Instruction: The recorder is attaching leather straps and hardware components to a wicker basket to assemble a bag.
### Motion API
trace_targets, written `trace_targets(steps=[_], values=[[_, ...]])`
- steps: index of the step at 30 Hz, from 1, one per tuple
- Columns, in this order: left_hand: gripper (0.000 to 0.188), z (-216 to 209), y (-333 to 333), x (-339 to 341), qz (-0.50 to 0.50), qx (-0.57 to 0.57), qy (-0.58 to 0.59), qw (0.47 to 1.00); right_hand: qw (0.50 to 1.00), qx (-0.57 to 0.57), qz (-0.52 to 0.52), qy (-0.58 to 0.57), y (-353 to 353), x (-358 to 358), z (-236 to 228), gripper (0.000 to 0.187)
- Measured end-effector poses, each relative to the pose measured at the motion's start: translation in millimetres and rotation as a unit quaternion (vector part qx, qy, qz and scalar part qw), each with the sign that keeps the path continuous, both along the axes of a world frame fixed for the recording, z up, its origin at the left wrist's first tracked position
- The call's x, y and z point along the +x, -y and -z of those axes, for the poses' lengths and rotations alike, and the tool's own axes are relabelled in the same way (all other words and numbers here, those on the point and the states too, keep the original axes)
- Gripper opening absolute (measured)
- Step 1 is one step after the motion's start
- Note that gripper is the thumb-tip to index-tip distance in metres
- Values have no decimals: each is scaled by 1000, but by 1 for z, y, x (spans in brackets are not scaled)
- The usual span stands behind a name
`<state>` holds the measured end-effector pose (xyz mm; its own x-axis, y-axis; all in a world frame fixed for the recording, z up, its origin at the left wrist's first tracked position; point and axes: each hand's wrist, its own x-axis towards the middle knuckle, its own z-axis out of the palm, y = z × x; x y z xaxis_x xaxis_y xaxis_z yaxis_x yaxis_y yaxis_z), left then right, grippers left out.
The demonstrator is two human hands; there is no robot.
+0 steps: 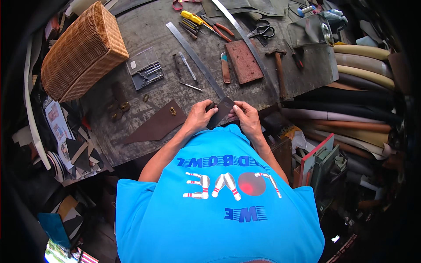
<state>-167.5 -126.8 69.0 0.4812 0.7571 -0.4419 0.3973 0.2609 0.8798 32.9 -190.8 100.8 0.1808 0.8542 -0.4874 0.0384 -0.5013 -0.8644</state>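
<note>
Close to my body, at the table's near edge, I hold a dark strip of leather with a rounded end and a slot-like mark near that end. My left hand is closed round its left side. The fingers of my right hand pinch its right edge. Left of my left hand lies a brown pointed leather flap with a brass oval fitting. Farther left are small leather pieces with brass clasps and a loose brass ring.
Around the table lie an open punch case, a craft knife, metal strips, a brick-red block, a hammer, scissors and pliers. A wicker basket stands left; rolled leather is stacked right.
</note>
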Motion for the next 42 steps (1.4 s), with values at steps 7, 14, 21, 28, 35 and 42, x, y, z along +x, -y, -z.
trace_targets(steps=[7,14,21,28,35,42], values=[[26,-10,13,6,-120,-25,-14,992,986,-34,-65,-147,-27,16,6,25],[23,-3,42,20,-247,-121,77,958,954,-91,-177,-225,-41,22,38,30],[18,9,67,2,-330,-260,202,885,908,-132,-242,-316,-44,1,52,39],[31,1,60,-33,-228,-46,-63,970,888,-170,-183,-385,-26,-31,64,37],[33,12,55,-101,-181,81,-162,967,917,-83,-169,-351,-23,-77,59,50],[22,67,28,-160,-149,314,-295,890,954,31,-284,89,-25,-67,71,73]])
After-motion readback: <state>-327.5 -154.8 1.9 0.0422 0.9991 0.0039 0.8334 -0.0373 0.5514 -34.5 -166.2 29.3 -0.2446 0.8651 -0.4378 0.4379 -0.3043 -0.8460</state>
